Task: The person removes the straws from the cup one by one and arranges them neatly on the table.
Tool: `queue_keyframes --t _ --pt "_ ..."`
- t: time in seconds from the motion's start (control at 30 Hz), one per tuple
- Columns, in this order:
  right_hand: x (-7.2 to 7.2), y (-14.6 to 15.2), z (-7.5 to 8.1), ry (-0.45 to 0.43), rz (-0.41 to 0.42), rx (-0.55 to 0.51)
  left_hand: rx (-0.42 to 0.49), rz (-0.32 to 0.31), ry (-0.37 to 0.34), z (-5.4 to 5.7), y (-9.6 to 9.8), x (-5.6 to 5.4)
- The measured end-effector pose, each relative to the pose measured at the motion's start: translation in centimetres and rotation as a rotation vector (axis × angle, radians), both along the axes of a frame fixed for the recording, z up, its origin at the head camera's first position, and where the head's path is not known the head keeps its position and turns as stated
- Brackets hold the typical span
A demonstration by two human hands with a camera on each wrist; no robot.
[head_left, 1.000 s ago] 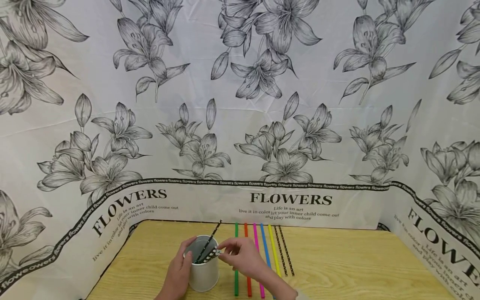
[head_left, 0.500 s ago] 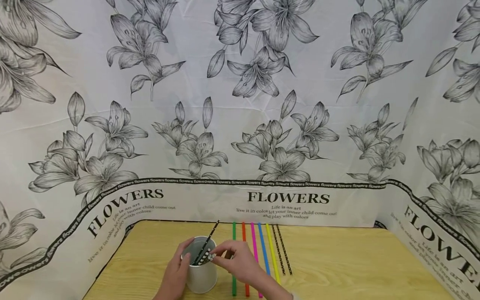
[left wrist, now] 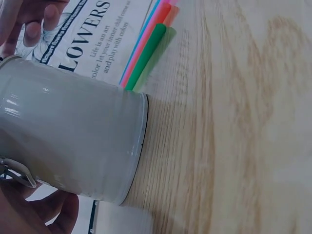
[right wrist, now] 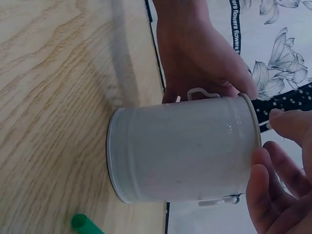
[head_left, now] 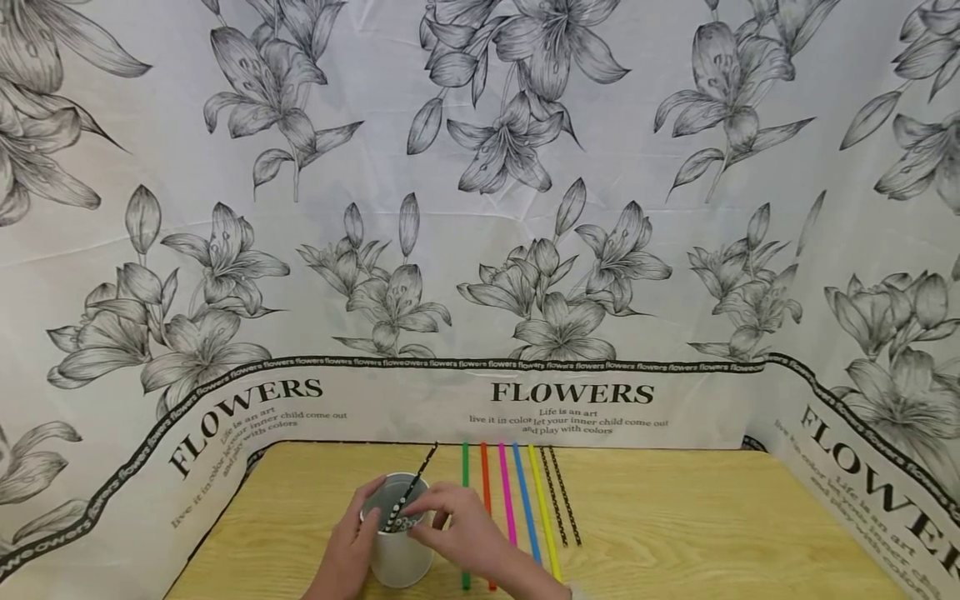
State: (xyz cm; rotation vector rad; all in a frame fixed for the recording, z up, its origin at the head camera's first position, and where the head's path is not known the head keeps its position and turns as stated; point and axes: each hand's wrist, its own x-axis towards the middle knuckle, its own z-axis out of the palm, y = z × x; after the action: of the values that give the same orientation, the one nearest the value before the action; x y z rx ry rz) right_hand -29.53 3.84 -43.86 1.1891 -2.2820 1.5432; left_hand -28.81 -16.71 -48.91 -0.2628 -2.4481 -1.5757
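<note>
My left hand [head_left: 351,540] grips a small pale metal bucket [head_left: 402,560] from its left side, thumb at the rim; the bucket stands upright on the table. Small metal loops are fixed to its sides. A black straw with white dots [head_left: 422,473] leans up out of the mouth. Several shorter white straw ends [head_left: 407,524] sit just inside the rim. Over these ends are the fingertips of my right hand [head_left: 467,533], thumb and index slightly apart in the right wrist view; I cannot tell if they pinch a straw.
Right of the bucket, straws lie in a row on the wooden table [head_left: 675,517]: green [head_left: 466,500], red [head_left: 486,475], pink [head_left: 506,492], blue [head_left: 527,508] and yellow [head_left: 545,508], then two black patterned straws [head_left: 564,500]. A flower-printed cloth [head_left: 420,400] surrounds the table.
My right hand has moved left from the bucket's right rim to over its mouth. The short straw ends have shifted inward with it. The left hand keeps its grip on the bucket.
</note>
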Motion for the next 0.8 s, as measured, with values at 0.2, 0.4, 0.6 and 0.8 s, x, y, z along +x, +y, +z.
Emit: queue_keyframes --t 0.2,0.4,0.6,0.8 --pt "0.1 -0.5 -0.1 -0.030 -0.007 -0.032 -0.001 -0.009 -0.014 0.0 0.0 0.1" --pt "1.0 0.8 1.3 -0.119 -0.025 -0.090 -0.007 -0.005 0.001 -0.3 -0.1 0.1" --pt "1.5 3.5 4.4 -0.236 -0.132 -0.236 -0.022 0.028 0.039 -0.4 0.0 0.5" --pt "1.4 7.3 8.6 -0.284 -0.256 -0.386 -0.028 0.022 -0.015 0.0 0.1 0.4"
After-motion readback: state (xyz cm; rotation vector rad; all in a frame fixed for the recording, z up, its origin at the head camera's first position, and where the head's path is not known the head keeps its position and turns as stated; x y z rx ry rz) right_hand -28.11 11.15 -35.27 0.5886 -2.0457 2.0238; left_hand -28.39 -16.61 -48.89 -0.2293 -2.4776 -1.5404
